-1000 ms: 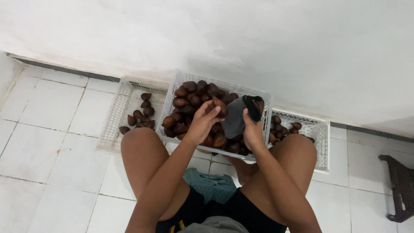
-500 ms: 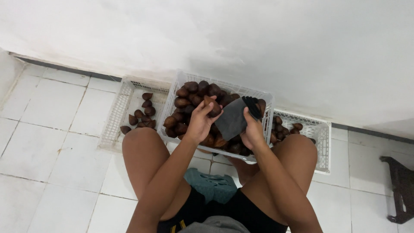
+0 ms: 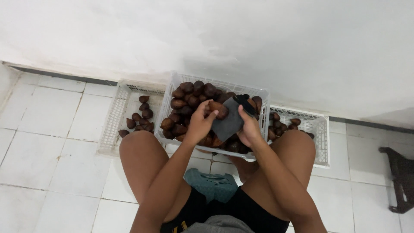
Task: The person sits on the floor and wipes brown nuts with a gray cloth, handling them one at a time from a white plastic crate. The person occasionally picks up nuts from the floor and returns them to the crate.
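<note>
My left hand (image 3: 200, 123) holds a brown scaly fruit (image 3: 217, 109) above the middle white crate (image 3: 172, 84), which is heaped with the same brown fruits (image 3: 189, 92). A dark grey cloth (image 3: 227, 121) is gripped in my right hand (image 3: 249, 127) and pressed against that fruit. Both hands hover over the front part of the crate, between my bare knees.
A white crate (image 3: 113, 121) on the left holds several brown fruits (image 3: 142, 114). Another white crate (image 3: 320, 129) on the right holds a few more. A teal stool (image 3: 211, 183) sits under me. White wall behind, white tiled floor, a dark object (image 3: 399, 177) at right.
The cloth has shifted from upright beside the fruit to lying flatter against it. My left hand has turned the fruit slightly toward the cloth.
</note>
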